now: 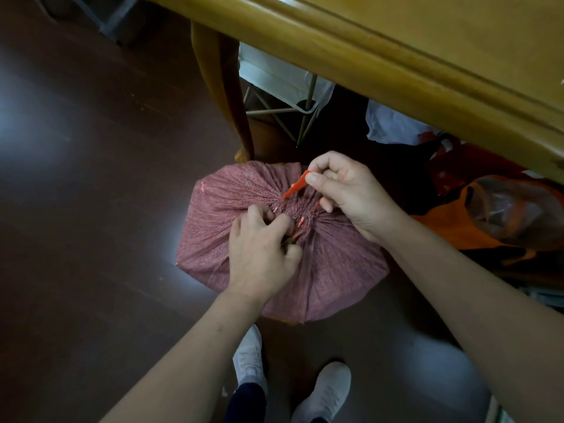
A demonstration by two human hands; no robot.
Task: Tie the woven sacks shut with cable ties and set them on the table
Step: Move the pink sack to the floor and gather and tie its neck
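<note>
A pink woven sack [332,264] stands on the dark floor in front of me, its mouth gathered into tight pleats at the middle. My left hand [262,248] grips the bunched neck of the sack from the near side. An orange cable tie [294,186] runs round the neck, and its free tail sticks up and away. My right hand [345,190] pinches that tail between thumb and forefinger, just beyond the gather. The wooden table [412,56] edge crosses the top right, above the sack.
A table leg [225,96] stands just behind the sack. Under the table lie a white folding rack [283,87], white bags [393,123] and an orange sack with clear plastic [500,215] to the right. My white shoes [323,392] are on the floor below.
</note>
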